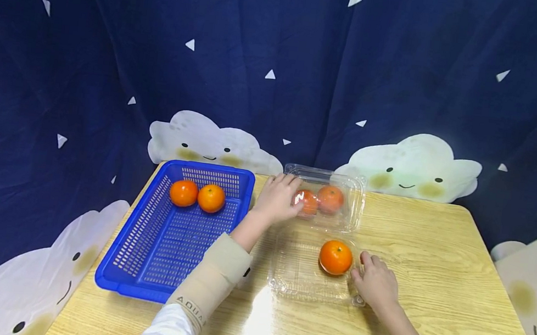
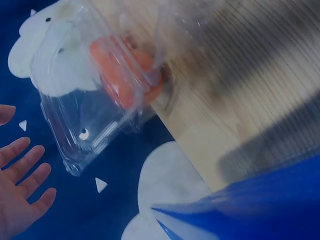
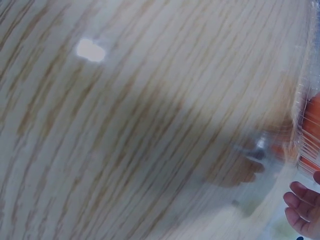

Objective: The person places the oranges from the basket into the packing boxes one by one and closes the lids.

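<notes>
Relaxed, empty hands (image 1: pixel 278 199) flank the clear container (image 1: pixel 294 264), lower centre. Packing fruit (image 1: pixel 335 258) seems underway; next likely needs a rim grip.

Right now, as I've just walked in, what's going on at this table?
A person is working with two bare hands. The right hand is beside the right edge of a clear plastic tray, which holds one orange fruit. The left hand is at the left side of more clear plastic beyond it, where other fruit shows through; whether the hand touches it is unclear. Two more fruits sit in the blue basket.
</notes>
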`<state>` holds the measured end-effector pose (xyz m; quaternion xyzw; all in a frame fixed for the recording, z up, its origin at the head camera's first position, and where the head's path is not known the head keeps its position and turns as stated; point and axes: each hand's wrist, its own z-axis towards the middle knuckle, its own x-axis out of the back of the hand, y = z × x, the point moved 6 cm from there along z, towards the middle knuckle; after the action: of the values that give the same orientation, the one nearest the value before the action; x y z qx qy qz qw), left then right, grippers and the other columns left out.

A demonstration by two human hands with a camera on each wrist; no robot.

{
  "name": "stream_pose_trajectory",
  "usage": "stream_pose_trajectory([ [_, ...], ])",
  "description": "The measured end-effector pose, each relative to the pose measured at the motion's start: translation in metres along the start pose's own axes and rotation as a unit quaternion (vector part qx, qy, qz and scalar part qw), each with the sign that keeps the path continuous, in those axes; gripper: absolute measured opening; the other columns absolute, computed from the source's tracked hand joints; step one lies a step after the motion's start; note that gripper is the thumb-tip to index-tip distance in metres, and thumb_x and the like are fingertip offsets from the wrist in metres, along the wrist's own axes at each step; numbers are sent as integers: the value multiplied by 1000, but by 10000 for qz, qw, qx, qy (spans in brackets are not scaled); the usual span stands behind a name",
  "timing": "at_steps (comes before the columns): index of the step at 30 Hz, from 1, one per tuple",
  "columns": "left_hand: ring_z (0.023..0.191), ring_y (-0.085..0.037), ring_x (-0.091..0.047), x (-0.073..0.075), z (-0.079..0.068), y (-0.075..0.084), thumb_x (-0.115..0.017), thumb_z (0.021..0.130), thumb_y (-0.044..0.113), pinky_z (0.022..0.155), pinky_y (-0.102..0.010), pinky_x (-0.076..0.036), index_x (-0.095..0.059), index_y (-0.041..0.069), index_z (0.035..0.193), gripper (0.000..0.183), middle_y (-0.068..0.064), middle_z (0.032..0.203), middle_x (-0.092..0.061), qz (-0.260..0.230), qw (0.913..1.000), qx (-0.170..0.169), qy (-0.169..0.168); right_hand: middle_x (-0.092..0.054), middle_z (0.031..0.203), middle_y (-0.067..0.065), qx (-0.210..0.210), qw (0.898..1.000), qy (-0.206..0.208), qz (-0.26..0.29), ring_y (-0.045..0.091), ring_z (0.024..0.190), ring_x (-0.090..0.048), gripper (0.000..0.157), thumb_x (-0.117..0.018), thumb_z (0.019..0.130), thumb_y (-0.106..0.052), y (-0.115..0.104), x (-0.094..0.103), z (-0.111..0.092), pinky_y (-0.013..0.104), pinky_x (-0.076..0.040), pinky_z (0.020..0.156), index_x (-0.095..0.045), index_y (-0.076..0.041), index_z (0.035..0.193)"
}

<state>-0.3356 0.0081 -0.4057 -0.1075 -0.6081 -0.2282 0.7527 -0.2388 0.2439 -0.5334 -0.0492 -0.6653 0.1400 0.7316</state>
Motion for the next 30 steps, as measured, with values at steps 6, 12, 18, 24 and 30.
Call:
stream_pose_trajectory([
  [6,114,-24,-45,5,-4,-14,-52,84,39,98,-42,-33,-52,11,121,46,-7,121,-53,-188,9996,215,75,-56,99,19,-23,10000,-29,-7,36,81,-56,34,-58,82,-26,0,1,0,49,-45,64,-51,-3,105],
  [12,108,-24,-48,12,-7,-25,-59,81,37,94,-41,-35,-56,10,117,44,-6,115,-55,-282,9985,352,314,-57,99,19,9,10000,-17,-19,35,83,-56,35,-59,82,-27,-1,0,0,49,-46,64,-51,-3,106],
  [18,107,-23,-48,18,-9,-37,-60,80,35,92,-39,-36,-57,11,114,41,-5,114,-56,-313,9972,523,435,-57,97,18,51,10000,41,-40,35,81,-56,35,-59,81,-27,-1,1,-1,48,-46,62,-51,-2,105],
  [24,108,-23,-48,22,-14,-50,-59,80,33,91,-39,-36,-57,11,113,40,-5,114,-57,-461,9953,693,501,-57,97,19,74,9999,46,-70,34,79,-56,35,-60,81,-27,-1,1,-1,48,-46,62,-50,-2,104],
  [30,107,-24,-49,20,-20,-64,-57,80,33,88,-40,-37,-57,11,112,39,-4,114,-56,-505,9941,805,526,-57,97,19,87,9999,71,-60,34,79,-56,35,-60,81,-27,-1,1,-1,48,-46,62,-50,-2,104],
])
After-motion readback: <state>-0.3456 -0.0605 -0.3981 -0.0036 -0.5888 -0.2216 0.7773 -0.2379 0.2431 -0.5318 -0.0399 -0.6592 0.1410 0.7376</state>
